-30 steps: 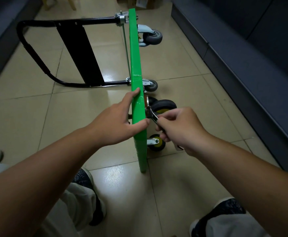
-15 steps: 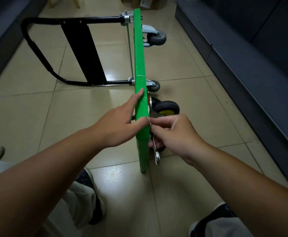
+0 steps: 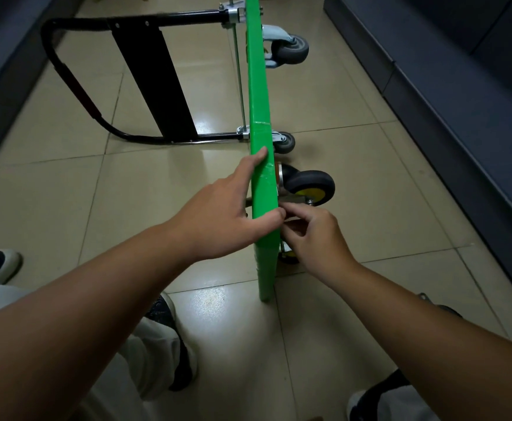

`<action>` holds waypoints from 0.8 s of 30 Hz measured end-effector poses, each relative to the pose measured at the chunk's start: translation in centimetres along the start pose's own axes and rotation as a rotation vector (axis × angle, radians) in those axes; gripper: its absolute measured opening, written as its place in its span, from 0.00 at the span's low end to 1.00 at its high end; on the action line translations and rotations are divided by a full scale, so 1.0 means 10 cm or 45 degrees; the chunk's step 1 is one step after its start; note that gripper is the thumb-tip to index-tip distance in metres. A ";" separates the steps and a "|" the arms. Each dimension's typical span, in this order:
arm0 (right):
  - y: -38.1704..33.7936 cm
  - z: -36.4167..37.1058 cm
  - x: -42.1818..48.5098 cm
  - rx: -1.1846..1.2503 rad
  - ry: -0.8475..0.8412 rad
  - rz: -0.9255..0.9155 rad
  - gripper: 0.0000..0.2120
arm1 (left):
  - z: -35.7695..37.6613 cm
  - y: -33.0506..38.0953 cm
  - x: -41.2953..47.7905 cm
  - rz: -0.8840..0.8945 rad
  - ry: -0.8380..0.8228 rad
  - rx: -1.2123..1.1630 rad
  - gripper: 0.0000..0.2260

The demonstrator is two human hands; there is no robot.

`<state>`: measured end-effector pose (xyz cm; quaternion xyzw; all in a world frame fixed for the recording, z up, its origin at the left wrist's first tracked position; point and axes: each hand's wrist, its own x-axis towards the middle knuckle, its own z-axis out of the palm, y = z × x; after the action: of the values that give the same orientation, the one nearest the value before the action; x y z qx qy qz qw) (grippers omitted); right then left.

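A green platform cart stands on its side on the tiled floor, with its black folding handle lying out to the left. My left hand holds the platform's upper edge, thumb over the top and index finger stretched along it. My right hand is curled against the underside, just below the black and yellow caster. Its fingers pinch a wrench, of which only a sliver of metal shows under the hand. A second yellow caster is mostly hidden behind that hand.
Two grey casters stick out to the right at the cart's far end. A dark bench or sofa runs along the right side and dark furniture along the left. My knees and shoes are at the bottom.
The wrench swung from angled up at the caster mount to hanging down, and is now almost hidden. My right hand has moved closer to the platform, and my left hand keeps its hold.
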<state>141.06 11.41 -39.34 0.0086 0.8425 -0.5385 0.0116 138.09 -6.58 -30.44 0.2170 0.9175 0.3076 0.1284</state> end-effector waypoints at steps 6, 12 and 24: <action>-0.02 -0.45 -0.45 -0.391 -0.222 0.296 0.12 | -0.01 0.00 0.00 -0.008 0.012 -0.004 0.40; -0.43 -0.61 -0.39 -0.142 -0.060 0.544 0.09 | -0.01 0.02 0.00 -0.013 0.003 -0.001 0.40; -0.92 -0.40 -0.08 0.266 -0.076 0.540 0.08 | 0.01 -0.02 0.02 -0.012 -0.001 0.042 0.40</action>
<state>141.59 11.15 -29.34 0.1705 0.7608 -0.6083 0.1485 137.85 -6.58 -30.68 0.2150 0.9234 0.2917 0.1268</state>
